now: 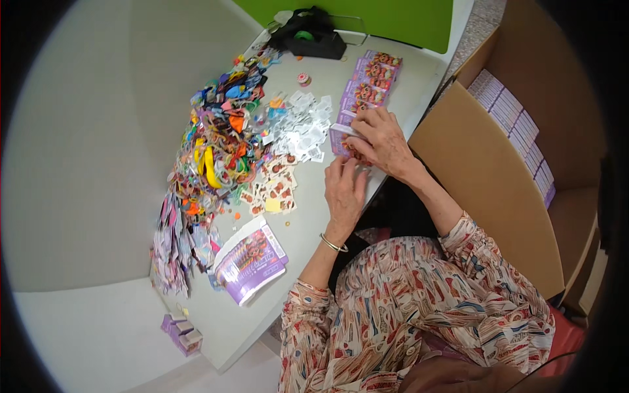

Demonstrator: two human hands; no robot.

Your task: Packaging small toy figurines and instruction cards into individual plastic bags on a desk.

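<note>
A row of small purple boxes with colourful cartoon pictures runs along the right side of the table. My right hand is closed over the nearest small purple box, its fingers bent at a whitish flap on top. Against the near edge of the same box, my left hand presses its fingertips, with a bangle on the wrist. Part of the box is hidden under my fingers. White paper slips lie scattered just left of the row.
Left on the table are a large heap of colourful small items, picture cards and an opened purple carton. A black tape dispenser stands at the back. On the right, a big cardboard box holds stacked purple-and-white boxes.
</note>
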